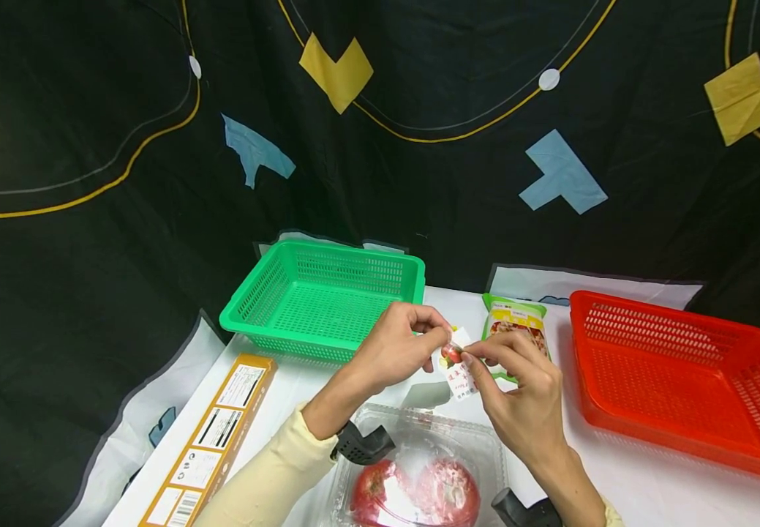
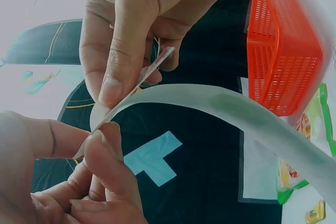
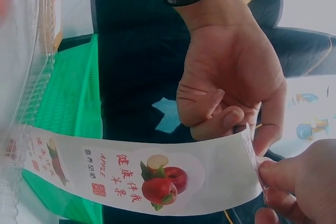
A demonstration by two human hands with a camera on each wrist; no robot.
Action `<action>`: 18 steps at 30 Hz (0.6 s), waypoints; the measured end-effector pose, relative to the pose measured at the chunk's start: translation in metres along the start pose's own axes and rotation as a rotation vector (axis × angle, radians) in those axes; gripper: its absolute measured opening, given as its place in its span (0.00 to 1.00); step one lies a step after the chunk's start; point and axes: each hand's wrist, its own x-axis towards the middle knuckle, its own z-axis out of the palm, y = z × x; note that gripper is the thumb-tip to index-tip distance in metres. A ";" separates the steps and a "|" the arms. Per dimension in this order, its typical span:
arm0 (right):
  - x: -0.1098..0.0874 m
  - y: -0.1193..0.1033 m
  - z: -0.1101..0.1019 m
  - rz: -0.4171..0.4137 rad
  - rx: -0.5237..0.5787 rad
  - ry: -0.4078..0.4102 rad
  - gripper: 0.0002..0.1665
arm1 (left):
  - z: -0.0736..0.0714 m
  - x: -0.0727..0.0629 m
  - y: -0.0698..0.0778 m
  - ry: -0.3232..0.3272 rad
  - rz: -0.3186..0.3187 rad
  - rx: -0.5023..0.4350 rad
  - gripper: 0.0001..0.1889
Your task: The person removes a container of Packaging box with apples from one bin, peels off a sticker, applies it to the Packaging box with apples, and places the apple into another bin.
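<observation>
Pinching hands [image 1: 461,359] partly hide the apple label [image 1: 460,375].

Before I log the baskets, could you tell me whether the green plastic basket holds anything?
No, the green plastic basket shows only bare mesh inside.

both forearms raised, left hand [image 1: 398,344] and right hand [image 1: 518,380] fingertip to fingertip, fingers curled in pinches
</observation>
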 end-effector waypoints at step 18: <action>-0.001 -0.003 0.002 -0.035 0.021 0.011 0.14 | 0.001 0.000 -0.003 0.021 -0.038 -0.050 0.10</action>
